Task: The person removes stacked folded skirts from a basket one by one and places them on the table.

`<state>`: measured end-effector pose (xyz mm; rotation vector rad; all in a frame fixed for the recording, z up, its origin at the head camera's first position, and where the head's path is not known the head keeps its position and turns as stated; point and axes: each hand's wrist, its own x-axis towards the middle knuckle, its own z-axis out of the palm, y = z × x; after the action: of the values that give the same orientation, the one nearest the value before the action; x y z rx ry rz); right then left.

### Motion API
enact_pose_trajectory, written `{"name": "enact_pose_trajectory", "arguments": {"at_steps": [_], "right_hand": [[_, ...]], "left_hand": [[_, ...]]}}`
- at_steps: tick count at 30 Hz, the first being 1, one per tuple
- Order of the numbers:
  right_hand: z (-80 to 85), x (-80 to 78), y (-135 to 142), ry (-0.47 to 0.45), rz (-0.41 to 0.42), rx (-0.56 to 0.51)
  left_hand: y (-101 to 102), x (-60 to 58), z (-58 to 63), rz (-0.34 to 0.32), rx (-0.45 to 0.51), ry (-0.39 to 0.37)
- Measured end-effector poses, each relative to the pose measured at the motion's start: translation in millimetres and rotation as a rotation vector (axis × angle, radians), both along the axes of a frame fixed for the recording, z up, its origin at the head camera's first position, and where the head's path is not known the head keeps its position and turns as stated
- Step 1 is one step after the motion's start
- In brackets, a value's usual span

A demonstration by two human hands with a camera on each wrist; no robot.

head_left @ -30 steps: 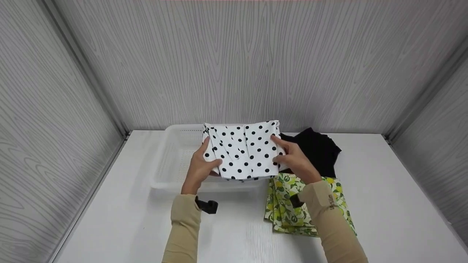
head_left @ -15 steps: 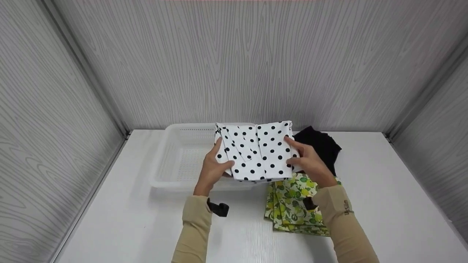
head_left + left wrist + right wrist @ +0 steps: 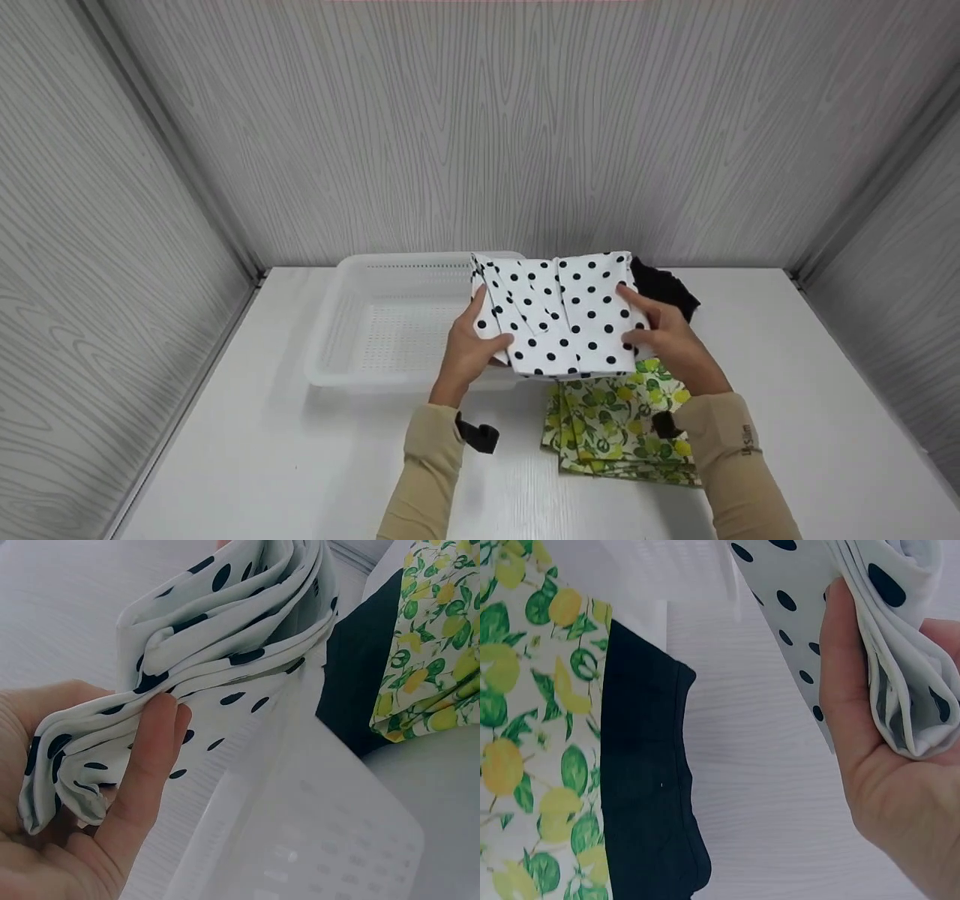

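Observation:
A folded white cloth with black polka dots (image 3: 570, 315) is held up off the table between both hands. At its left edge my left hand (image 3: 469, 349) pinches the folds between thumb and fingers; the left wrist view shows several layers of the dotted cloth (image 3: 240, 637) stacked there. My right hand (image 3: 667, 337) grips the right edge the same way, its fingers round the rolled fold in the right wrist view. Below the held cloth lie a folded lemon-print cloth (image 3: 622, 427) and a black cloth (image 3: 667, 289), both partly hidden.
A white perforated plastic basket (image 3: 330, 322) stands at the back left, its right end behind the dotted cloth. Grey wood-grain walls (image 3: 480, 135) enclose the white table (image 3: 247, 450) at the back and on both sides.
Both hands have moved to the right with the dotted cloth between them. More of the basket now shows, and less of the black cloth.

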<state>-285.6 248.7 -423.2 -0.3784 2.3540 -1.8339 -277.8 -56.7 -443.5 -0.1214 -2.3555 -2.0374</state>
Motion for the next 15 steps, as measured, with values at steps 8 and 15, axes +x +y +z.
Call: {"name": "enact_pose_trajectory", "arguments": {"at_steps": [8, 15], "right_hand": [[-3.1, 9.2, 20.8, -0.029, -0.006, -0.023], [-4.0, 17.9, 36.2, -0.058, -0.027, -0.015]], "left_hand": [[22.0, 4.9, -5.6, -0.017, -0.025, -0.004], [38.0, 7.0, -5.5, -0.032, -0.006, -0.018]]}}
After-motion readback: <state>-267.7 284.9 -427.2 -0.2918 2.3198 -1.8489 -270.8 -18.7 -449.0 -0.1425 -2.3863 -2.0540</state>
